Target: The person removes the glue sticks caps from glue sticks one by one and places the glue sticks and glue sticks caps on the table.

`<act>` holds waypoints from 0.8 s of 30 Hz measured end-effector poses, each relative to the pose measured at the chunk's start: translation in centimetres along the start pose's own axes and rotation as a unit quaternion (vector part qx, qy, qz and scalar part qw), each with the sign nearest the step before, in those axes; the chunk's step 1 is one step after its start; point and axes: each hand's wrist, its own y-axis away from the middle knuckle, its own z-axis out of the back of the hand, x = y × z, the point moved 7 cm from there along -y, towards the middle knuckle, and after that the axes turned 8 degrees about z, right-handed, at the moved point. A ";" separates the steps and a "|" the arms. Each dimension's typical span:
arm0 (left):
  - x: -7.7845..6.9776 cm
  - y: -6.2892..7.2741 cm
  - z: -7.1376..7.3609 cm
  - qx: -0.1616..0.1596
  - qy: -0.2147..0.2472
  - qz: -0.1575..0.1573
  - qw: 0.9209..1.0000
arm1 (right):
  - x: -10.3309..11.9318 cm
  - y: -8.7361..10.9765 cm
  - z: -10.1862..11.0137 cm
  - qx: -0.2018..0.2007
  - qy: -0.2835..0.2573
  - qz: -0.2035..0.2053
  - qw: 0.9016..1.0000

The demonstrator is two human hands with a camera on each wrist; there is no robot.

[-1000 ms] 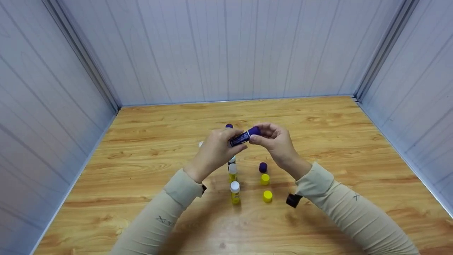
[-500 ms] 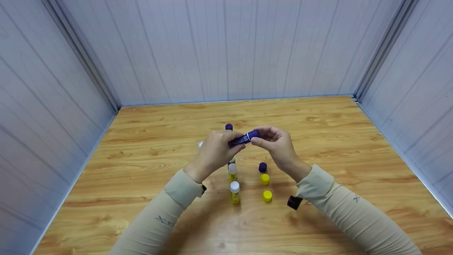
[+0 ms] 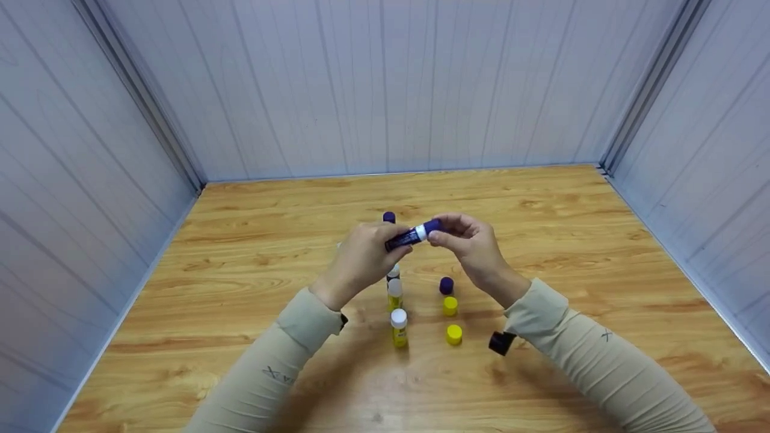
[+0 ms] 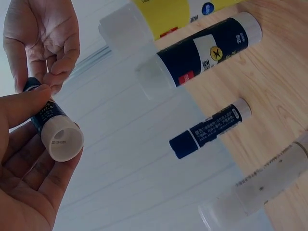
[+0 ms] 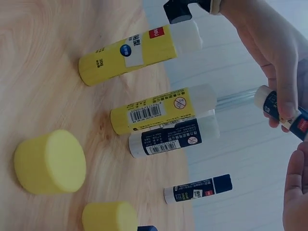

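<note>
My left hand (image 3: pixel 361 255) grips a dark blue glue stick (image 3: pixel 400 240) by its body, tilted up to the right above the table. The white, hollow-looking base of this glue stick (image 4: pixel 65 142) faces the left wrist camera. At its other end, my right hand (image 3: pixel 484 252) pinches the purple cap (image 3: pixel 433 226) between thumb and fingers. A white band (image 3: pixel 420 232) shows between cap and body. Beyond the left hand, a smaller glue stick (image 5: pixel 198 189) with its dark cap on stands upright.
Yellow glue sticks (image 3: pixel 399 328) with white tops and a dark blue one (image 5: pixel 166 137) stand in a line. A pale glue stick (image 4: pixel 260 185) stands farther left. Right of the line lie yellow caps (image 3: pixel 454 334) and a purple cap (image 3: pixel 446 285). Panel walls (image 3: pixel 385 90) enclose the wooden table (image 3: pixel 240 325).
The white band between cap and body has become wider as the body slid slightly down-left, away from the cap. Both hands otherwise stay nearly in place.
</note>
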 end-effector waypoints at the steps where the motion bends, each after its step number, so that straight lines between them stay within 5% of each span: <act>1: 0.3 0.1 0.2 -0.002 -0.002 0.008 1.000 | 0.1 -0.1 0.4 -0.008 -0.005 0.003 1.000; 7: 2.1 0.7 1.4 -0.024 0.005 0.041 0.999 | 0.6 -0.8 2.6 -0.048 0.000 0.023 0.999; 13: 2.5 0.6 1.2 -0.022 0.014 0.030 0.999 | 0.5 -1.2 2.9 -0.041 0.012 0.027 0.999; 24: 3.9 0.6 1.0 -0.019 0.087 0.071 0.993 | 0.3 -1.5 3.6 -0.017 0.123 0.022 0.992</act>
